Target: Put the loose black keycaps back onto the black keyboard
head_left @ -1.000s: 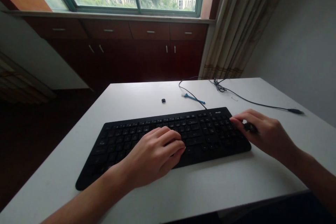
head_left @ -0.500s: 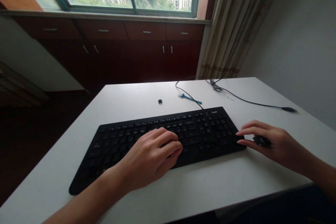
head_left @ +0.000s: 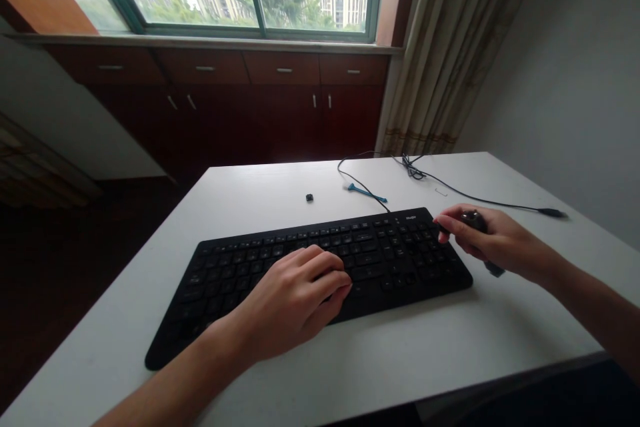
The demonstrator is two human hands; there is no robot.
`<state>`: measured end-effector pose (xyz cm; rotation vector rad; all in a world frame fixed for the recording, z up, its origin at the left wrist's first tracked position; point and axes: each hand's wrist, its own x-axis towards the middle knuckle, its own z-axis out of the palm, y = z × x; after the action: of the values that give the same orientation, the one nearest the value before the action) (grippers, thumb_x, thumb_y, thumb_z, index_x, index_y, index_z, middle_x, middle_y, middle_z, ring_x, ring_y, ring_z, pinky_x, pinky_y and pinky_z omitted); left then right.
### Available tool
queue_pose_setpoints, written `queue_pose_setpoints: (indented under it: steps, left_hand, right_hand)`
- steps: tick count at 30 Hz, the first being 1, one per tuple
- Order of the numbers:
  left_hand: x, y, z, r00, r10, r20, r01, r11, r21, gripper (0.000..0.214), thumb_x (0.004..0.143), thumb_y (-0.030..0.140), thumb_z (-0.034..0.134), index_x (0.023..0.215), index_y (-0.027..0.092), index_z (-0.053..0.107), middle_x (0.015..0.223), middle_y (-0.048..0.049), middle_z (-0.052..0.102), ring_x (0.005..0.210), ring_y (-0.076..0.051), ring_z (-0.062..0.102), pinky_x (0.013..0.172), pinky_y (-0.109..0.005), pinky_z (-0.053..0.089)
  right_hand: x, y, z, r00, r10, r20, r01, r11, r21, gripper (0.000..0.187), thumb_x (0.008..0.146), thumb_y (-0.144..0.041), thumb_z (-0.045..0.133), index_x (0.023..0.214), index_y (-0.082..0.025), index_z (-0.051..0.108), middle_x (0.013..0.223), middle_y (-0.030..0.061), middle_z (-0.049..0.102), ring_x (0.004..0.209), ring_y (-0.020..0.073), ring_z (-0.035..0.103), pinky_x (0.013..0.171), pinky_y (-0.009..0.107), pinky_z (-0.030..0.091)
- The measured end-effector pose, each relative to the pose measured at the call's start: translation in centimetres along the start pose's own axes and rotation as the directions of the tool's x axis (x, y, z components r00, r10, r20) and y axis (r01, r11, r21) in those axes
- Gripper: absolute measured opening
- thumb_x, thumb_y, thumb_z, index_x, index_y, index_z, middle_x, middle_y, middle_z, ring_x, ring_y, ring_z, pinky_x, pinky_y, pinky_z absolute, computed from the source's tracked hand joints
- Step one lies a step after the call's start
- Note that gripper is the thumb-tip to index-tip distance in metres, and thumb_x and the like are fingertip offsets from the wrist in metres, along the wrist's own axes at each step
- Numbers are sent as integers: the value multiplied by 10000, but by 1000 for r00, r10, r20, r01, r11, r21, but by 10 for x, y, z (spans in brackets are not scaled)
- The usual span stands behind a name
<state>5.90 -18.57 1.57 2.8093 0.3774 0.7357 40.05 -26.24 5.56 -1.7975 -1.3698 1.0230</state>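
Note:
A black keyboard (head_left: 420, 273) lies at a slant on the white table. My left hand (head_left: 300, 293) rests over its middle, fingers curled and their tips drawn together near the space bar. Whether anything small sits in those fingers is hidden. Above the number pad's right side, my right hand (head_left: 480, 237) is closed around a dark tool with a shiny rounded end (head_left: 474, 219); its other end (head_left: 495, 269) sticks out below the palm. The thumb and forefinger are pinched together, and something small and dark appears at their tips.
Behind the keyboard lie a small black piece (head_left: 309, 198) and a blue brush-like tool (head_left: 367, 192). The keyboard cable (head_left: 415, 170) runs in a bundle to a plug (head_left: 551, 213) at the right. A thin bent wire (head_left: 441, 192) lies near it on the table (head_left: 260, 197).
My right hand has moved up and left from the keyboard's right edge to above the number pad, its fingers closing and the dark tool turning with it. My left hand stays on the keyboard.

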Motion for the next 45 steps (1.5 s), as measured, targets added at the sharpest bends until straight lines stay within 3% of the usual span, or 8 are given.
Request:
queue_pose_setpoints:
  steps: [5,10,14,20,24,30,36,45]
  left_hand:
    - [0,1,-1,1000,-10,3,10,1000,8,115,952,166,598,1044,200,658,1050,-26,666,886,-168,579,777,-335,513]
    - [1,2,-1,1000,-6,8,6,1000,22,106,959,173,589,1032,196,662,1037,-26,667,879,-166,580,787,-339,513]
    - [1,2,-2,1000,-3,11,3,1000,26,113,964,179,581,1043,200,660,1040,-24,666,883,-166,580,804,-346,512]
    - [1,2,-2,1000,-8,13,7,1000,21,116,966,183,578,1046,201,660,1048,-24,666,889,-166,580,806,-346,509]
    - [2,2,-2,1000,0,6,0,1000,19,115,964,176,580,1042,195,663,1043,-29,668,885,-166,579,803,-340,506]
    - [2,2,-3,1000,-5,12,5,1000,12,122,964,172,579,1045,192,669,1038,-36,668,882,-168,578,801,-340,503]
    - [2,2,-3,1000,-7,18,7,1000,7,121,965,171,574,1041,191,666,1040,-40,665,883,-170,576,800,-342,505]
    - [0,2,-2,1000,-10,26,10,1000,23,131,968,174,576,1062,193,664,1059,-41,661,896,-172,576,809,-345,510]
  right_hand:
    - [10,-2,4,1000,-2,-15,0,987,-163,579,785,-650,723,1138,-192,683,832,56,706,658,155,595,532,260,477]
    - [9,-3,14,979,-198,37,199,916,-348,400,864,-611,661,1005,-246,746,993,41,737,914,212,676,812,329,521]
    - [10,-1,21,967,-246,60,249,881,-402,372,905,-578,626,1062,-263,747,1043,40,739,963,222,679,848,353,537]
    - [12,10,22,885,-461,65,428,750,-505,269,980,-435,567,1151,-268,691,1150,39,691,1039,205,664,951,369,531]
    - [11,15,20,860,-505,67,461,714,-527,181,983,-346,568,1121,-270,658,1125,19,695,1041,194,666,943,352,544]
    - [12,17,20,840,-528,124,494,650,-577,316,984,-405,563,1249,-257,650,1268,67,625,1086,229,662,984,400,549]
    - [21,15,20,818,-561,129,526,638,-561,256,983,-360,566,1169,-239,693,1241,58,682,1099,244,678,1018,439,542]
    - [6,19,16,758,-624,192,637,641,-429,113,943,-251,648,1039,-234,705,1136,36,719,998,172,705,880,318,595]
